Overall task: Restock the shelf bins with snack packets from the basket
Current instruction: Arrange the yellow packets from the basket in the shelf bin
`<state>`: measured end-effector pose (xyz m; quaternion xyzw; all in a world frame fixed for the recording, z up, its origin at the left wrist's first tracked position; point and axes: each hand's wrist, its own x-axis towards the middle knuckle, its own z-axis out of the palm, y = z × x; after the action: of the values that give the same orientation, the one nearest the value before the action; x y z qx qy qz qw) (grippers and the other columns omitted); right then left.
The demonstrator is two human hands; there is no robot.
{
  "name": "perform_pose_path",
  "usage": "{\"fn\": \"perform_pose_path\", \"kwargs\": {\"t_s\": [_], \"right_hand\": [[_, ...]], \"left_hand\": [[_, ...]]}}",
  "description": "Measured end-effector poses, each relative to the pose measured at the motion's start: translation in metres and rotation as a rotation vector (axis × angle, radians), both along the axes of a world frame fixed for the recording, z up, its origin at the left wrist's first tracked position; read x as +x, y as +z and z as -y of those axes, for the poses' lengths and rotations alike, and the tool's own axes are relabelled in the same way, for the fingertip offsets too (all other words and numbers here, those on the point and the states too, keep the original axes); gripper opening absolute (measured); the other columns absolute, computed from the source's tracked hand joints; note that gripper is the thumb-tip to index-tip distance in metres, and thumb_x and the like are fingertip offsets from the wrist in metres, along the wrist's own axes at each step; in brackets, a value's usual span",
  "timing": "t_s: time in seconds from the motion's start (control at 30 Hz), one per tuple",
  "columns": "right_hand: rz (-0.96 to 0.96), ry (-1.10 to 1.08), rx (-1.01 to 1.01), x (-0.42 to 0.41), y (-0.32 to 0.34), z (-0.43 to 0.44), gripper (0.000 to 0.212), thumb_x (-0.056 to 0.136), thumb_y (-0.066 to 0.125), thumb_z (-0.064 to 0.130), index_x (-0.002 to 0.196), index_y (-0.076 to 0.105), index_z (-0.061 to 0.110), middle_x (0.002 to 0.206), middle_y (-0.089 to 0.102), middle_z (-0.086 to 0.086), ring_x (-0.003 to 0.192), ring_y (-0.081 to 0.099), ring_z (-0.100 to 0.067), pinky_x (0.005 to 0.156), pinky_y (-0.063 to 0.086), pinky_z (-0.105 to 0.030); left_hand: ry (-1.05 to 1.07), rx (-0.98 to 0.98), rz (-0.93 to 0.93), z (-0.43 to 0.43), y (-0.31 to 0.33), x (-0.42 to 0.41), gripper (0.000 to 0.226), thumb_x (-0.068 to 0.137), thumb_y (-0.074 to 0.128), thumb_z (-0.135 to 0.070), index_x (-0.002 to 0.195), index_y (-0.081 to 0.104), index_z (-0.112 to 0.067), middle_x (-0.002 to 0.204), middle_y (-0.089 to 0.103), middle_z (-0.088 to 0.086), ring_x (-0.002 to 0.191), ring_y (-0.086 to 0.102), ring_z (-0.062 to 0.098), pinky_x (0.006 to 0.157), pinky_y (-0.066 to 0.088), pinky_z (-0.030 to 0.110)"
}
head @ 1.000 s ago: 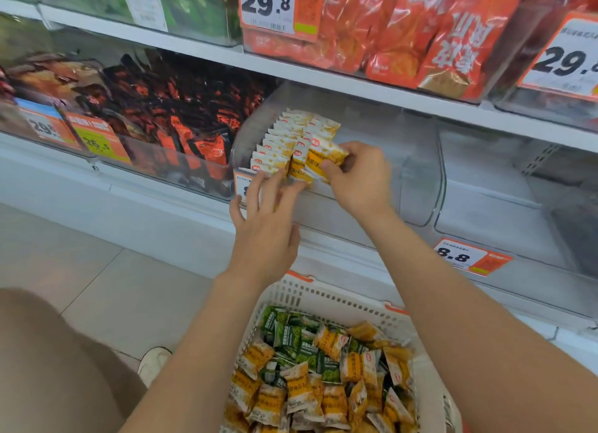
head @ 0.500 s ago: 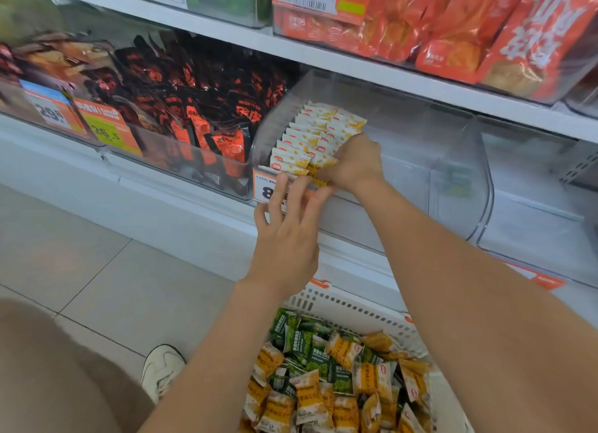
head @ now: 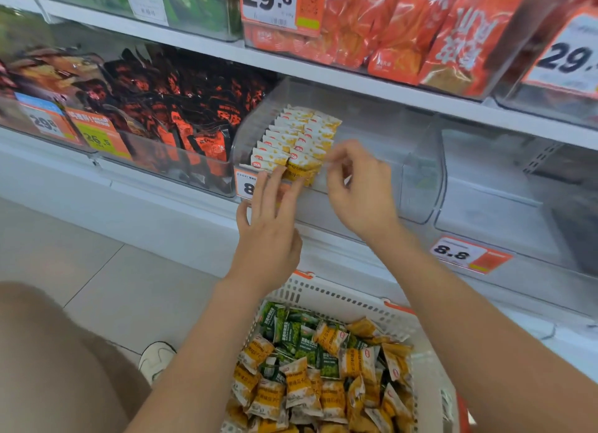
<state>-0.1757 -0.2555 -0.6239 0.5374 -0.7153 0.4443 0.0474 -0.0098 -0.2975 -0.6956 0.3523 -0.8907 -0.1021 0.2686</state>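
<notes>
Since 0.5 s ago the right hand (head: pixel 359 193) has come off the packets and drawn back to the right, while the left hand (head: pixel 270 235) has kept its place at the front of the bin. White shelving (head: pixel 323 73) fills the upper part of the view. On its lower level a clear plastic bin (head: pixel 388 134) sits between a bin of black and orange packets (head: pixel 181 109) on the left and another clear bin (head: pixel 501 190) on the right. Below it, near the person, stands a white perforated basket (head: pixel 339 300) holding a loose heap of yellow and green snack packets (head: pixel 323 368). Inside the clear bin, against its left wall, white and yellow snack packets (head: pixel 297 134) stand upright in 2 rows running front to back. The left hand's fingers are straight and together, their tips touching the frontmost packets and the bin's front lip. The right hand hangs just right of the rows, blurred, its fingers loosely curled and closed on nothing. An orange price label (head: pixel 247 181) on the bin's front is partly covered by the left fingers. A second label (head: pixel 466 254) reading 8.8 hangs on the shelf edge to the right, and a 29.8 label (head: pixel 275 2) fronts the red packets (head: pixel 420 28) above. A white shoe (head: pixel 157 358) rests on the tiled floor (head: pixel 97 270).
</notes>
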Motion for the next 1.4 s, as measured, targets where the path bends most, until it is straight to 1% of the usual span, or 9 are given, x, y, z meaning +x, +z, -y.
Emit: {"fn": "perform_pose_path", "kwargs": {"t_s": [0.17,0.3,0.43,0.6,0.73,1.0,1.17,1.27,1.4], "right_hand": [[-0.082,0.150,0.124,0.032,-0.041,-0.082,0.018,0.088,0.050,0.018,0.097,0.065,0.021,0.081,0.066,0.010,0.073,0.064,-0.013,0.066,0.054,-0.038],[-0.081,0.179,0.582,0.052,-0.099,-0.120,0.017,0.094,0.050,0.021,0.101,0.063,0.027,0.081,0.063,0.010,0.071,0.061,-0.014,0.066,0.057,-0.039],[-0.132,0.331,0.954,0.065,-0.147,-0.138,0.013,0.093,0.048,0.018,0.097,0.060,0.023,0.086,0.060,0.003,0.076,0.060,-0.021,0.069,0.058,-0.044],[-0.185,0.410,1.109,0.068,-0.174,-0.142,0.019,0.094,0.047,0.014,0.104,0.063,0.012,0.093,0.064,-0.009,0.086,0.062,-0.028,0.063,0.053,-0.040],[-0.212,0.324,1.064,0.062,-0.182,-0.142,0.008,0.098,0.047,0.016,0.092,0.052,0.019,0.085,0.054,-0.002,0.073,0.055,-0.024,0.056,0.044,-0.035],[-0.183,0.238,1.092,0.055,-0.194,-0.148,0.012,0.098,0.049,0.016,0.087,0.047,0.019,0.076,0.044,0.000,0.067,0.050,-0.024,0.048,0.032,-0.031],[-0.154,0.148,1.060,0.049,-0.191,-0.143,0.006,0.097,0.049,0.016,0.096,0.054,0.019,0.085,0.058,0.000,0.068,0.056,-0.021,0.051,0.044,-0.031],[-0.006,0.075,0.999,0.043,-0.189,-0.139,0.027,0.095,0.051,0.014,0.117,0.063,0.023,0.099,0.067,0.000,0.079,0.062,-0.019,0.065,0.056,-0.034],[0.222,0.030,0.738,0.039,-0.162,-0.137,0.070,0.081,0.060,-0.002,0.140,0.044,0.030,0.114,0.064,-0.005,0.081,0.062,-0.018,0.059,0.055,-0.037]], "left_hand": [[0.038,-0.025,-0.073,-0.024,-0.034,0.001,0.059,0.083,0.062,-0.011,0.140,0.051,-0.017,0.142,0.044,0.011,0.122,0.047,0.036,0.090,0.043,0.047],[0.079,0.250,0.370,-0.038,-0.078,0.012,0.019,0.094,0.053,-0.024,0.110,0.063,-0.023,0.112,0.066,0.001,0.105,0.061,0.029,0.088,0.047,0.044],[0.146,0.473,0.675,-0.059,-0.122,0.035,0.013,0.099,0.052,-0.020,0.103,0.063,-0.016,0.094,0.065,0.001,0.081,0.060,0.023,0.067,0.048,0.034],[0.150,0.609,0.916,-0.072,-0.183,0.052,0.027,0.102,0.054,-0.014,0.128,0.060,-0.012,0.121,0.066,0.009,0.107,0.065,0.025,0.085,0.054,0.034],[0.133,0.718,0.968,-0.075,-0.222,0.053,0.060,0.101,0.057,-0.014,0.154,0.031,-0.006,0.143,0.054,0.017,0.127,0.058,0.031,0.099,0.052,0.037],[0.189,0.505,1.080,-0.078,-0.247,0.047,0.063,0.098,0.060,-0.034,0.149,0.036,-0.006,0.147,0.046,0.020,0.134,0.045,0.036,0.110,0.041,0.041],[0.302,0.721,0.755,-0.075,-0.230,0.035,0.043,0.104,0.048,-0.029,0.140,0.049,-0.006,0.137,0.059,0.018,0.127,0.055,0.035,0.103,0.047,0.042],[0.309,0.917,0.366,-0.070,-0.201,0.031,0.031,0.106,0.045,-0.030,0.100,0.060,-0.004,0.096,0.065,0.014,0.097,0.066,0.035,0.073,0.047,0.038],[0.196,1.023,0.107,-0.063,-0.147,0.022,0.038,0.105,0.042,-0.034,0.092,0.067,-0.009,0.086,0.064,0.007,0.082,0.060,0.027,0.076,0.046,0.038]]}}
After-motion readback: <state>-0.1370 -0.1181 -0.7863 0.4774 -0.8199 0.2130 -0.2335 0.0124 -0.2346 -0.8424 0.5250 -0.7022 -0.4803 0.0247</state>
